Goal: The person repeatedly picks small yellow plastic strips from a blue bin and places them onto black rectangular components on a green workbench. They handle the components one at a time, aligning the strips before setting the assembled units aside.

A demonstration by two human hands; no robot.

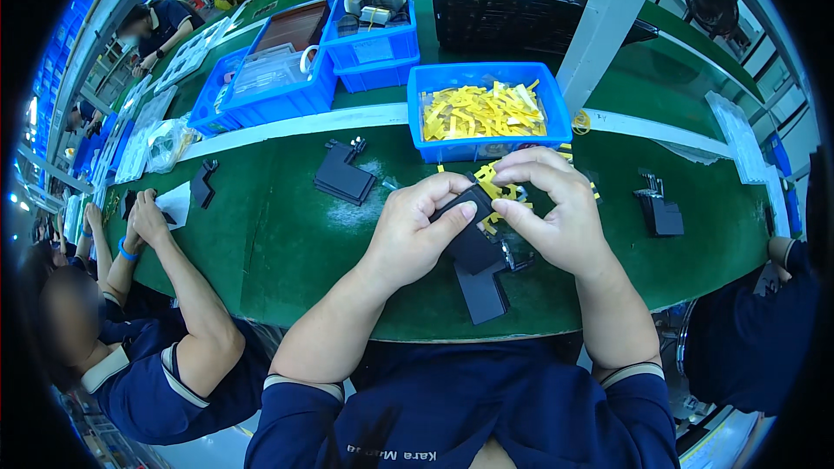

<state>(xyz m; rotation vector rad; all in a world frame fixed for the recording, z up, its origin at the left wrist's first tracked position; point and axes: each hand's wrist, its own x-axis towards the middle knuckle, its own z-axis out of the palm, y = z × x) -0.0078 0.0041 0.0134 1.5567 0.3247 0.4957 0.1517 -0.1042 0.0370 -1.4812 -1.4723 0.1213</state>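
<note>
My left hand (pixel 415 224) grips a black flat piece (pixel 476 249) between thumb and fingers, tilted above the green table. Close to the piece's upper end is my right hand (pixel 556 213), its thumb and curved fingers apart; whether a fingertip touches the piece I cannot tell. Loose yellow strips (pixel 512 194) lie behind and between the hands. Just below the held piece, another black flat piece (pixel 482 293) with a notched outline and a small metallic end rests near the table's front edge.
A blue bin (pixel 415 143) of yellow strips stands beyond my hands. Stacked black pieces (pixel 344 175) lie to the left, and more black pieces (pixel 665 215) to the right. Blue crates (pixel 291 102) and a grey post (pixel 608 26) stand farther back. A co-worker's hands (pixel 149 217) work at left.
</note>
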